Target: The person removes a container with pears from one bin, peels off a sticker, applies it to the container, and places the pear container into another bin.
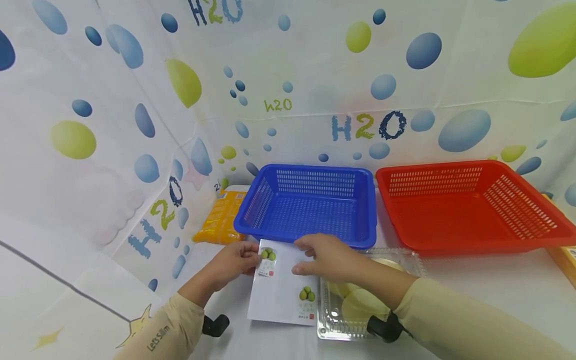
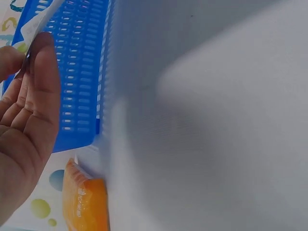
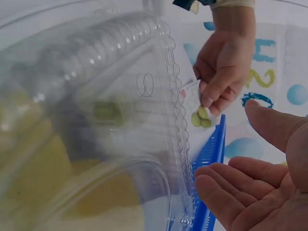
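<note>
My left hand (image 1: pixel 231 265) pinches a small label (image 3: pixel 202 115) printed with green fruits between thumb and fingers. The label overlaps the upper left of a white sheet (image 1: pixel 281 305), whose lower right bears a similar fruit print. In the left wrist view, thin paper (image 2: pixel 33 26) rises curled from the fingertips. My right hand (image 1: pixel 326 257) hovers over the sheet's upper right edge, its fingers loosely extended and holding nothing. Under the right forearm lies a clear plastic box (image 1: pixel 330 325) with pale yellow round pieces (image 1: pixel 360 302) inside.
Behind the hands stand a blue basket (image 1: pixel 310 212) and, to its right, a red basket (image 1: pixel 450 215). An orange packet (image 1: pixel 220 217) lies left of the blue basket. A patterned cloth (image 1: pixel 306 65) hangs behind. Something yellow-orange (image 1: pixel 562 265) shows at the far right.
</note>
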